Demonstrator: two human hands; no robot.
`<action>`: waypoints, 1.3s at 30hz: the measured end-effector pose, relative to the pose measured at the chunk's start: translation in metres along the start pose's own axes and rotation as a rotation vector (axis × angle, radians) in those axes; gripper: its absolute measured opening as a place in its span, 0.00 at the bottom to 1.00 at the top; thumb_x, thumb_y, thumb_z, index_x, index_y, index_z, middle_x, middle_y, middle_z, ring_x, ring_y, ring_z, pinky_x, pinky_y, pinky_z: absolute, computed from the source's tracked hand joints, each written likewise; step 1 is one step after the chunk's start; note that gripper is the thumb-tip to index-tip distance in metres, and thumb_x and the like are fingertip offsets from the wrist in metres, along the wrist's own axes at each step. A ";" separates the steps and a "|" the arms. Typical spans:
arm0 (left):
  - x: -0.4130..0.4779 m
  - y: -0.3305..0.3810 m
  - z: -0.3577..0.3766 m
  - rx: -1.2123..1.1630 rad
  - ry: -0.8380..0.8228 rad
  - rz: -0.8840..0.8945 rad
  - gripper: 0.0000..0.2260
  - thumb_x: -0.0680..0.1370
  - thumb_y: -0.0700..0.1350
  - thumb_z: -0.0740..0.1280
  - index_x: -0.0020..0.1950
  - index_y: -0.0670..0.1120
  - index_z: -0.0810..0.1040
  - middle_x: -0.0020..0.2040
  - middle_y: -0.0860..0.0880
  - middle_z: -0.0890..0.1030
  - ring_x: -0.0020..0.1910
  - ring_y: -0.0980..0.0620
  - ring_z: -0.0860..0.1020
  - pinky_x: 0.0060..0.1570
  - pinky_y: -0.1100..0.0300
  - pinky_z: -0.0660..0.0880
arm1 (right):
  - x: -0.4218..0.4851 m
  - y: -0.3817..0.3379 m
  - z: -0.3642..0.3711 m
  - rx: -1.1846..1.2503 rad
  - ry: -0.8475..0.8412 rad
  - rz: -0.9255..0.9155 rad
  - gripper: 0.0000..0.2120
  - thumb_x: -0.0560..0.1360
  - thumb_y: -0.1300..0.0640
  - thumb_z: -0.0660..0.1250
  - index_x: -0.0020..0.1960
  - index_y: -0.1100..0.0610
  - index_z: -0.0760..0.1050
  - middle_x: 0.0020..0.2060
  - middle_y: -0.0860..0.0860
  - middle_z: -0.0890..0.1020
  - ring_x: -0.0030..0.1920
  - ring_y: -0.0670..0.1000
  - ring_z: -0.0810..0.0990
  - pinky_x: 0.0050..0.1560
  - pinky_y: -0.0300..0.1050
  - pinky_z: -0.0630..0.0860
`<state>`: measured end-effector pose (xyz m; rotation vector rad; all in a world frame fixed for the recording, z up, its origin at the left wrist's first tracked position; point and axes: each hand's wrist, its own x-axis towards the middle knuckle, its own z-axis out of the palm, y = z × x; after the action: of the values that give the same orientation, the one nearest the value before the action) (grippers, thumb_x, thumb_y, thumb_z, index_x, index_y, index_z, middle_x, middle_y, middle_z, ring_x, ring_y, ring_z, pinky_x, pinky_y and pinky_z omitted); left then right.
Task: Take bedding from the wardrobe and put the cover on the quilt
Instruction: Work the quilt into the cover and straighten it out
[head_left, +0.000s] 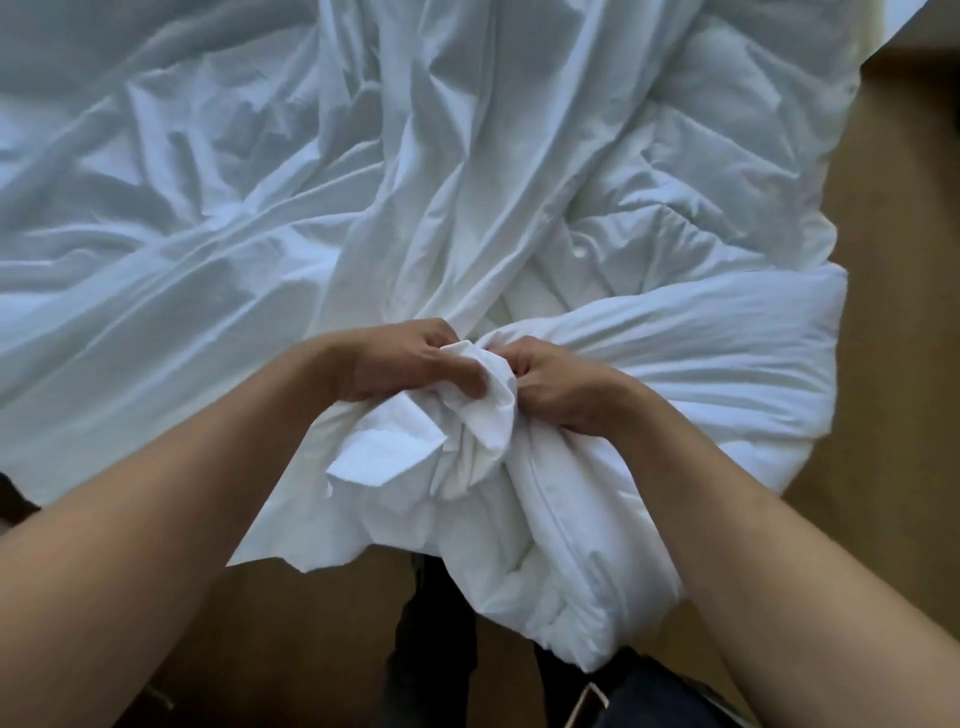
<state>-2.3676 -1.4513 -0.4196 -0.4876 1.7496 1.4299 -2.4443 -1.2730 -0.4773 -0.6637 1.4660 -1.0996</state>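
Thin matt white cloth for the cover (208, 234), crisp and heavily creased. Softer, padded white cloth for the quilt (701, 364), puffy, with stitched seams, equally matt. Smooth brown floor (893, 312), wood-like, dull finish. Dark coarse cloth, seemingly denim, on the trousers (649, 696).

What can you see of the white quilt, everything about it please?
The quilt is white, puffy and stitched in panels, apparently soft padded fabric. It lies crumpled at the right, partly under the thin cover, its near end rolled up and hanging down towards the brown floor. A piped seam runs along that end. The right grip holds its bunched edge; the left grip pinches cover cloth beside it.
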 end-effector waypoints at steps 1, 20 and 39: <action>-0.001 -0.002 0.002 0.015 0.030 0.022 0.07 0.66 0.49 0.72 0.31 0.47 0.81 0.30 0.50 0.77 0.29 0.53 0.76 0.29 0.63 0.72 | -0.002 0.003 0.000 0.082 -0.036 0.023 0.08 0.76 0.62 0.69 0.53 0.63 0.84 0.52 0.56 0.85 0.52 0.53 0.84 0.56 0.51 0.80; -0.129 -0.063 0.081 0.103 0.486 -0.334 0.23 0.65 0.80 0.63 0.54 0.74 0.78 0.48 0.64 0.83 0.46 0.65 0.82 0.46 0.62 0.79 | -0.005 0.013 0.016 0.072 -0.094 0.099 0.12 0.75 0.72 0.65 0.52 0.59 0.82 0.52 0.60 0.84 0.50 0.56 0.82 0.56 0.55 0.77; -0.026 -0.051 0.066 -0.240 0.722 0.109 0.15 0.75 0.37 0.76 0.61 0.43 0.83 0.55 0.48 0.85 0.57 0.52 0.83 0.64 0.49 0.77 | -0.002 0.011 0.027 0.136 -0.201 0.276 0.16 0.73 0.44 0.71 0.56 0.51 0.84 0.49 0.46 0.86 0.52 0.49 0.83 0.57 0.45 0.77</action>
<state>-2.2928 -1.4082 -0.4334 -1.1646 2.1817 1.6761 -2.4162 -1.2735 -0.4847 -0.4461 1.2556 -0.8824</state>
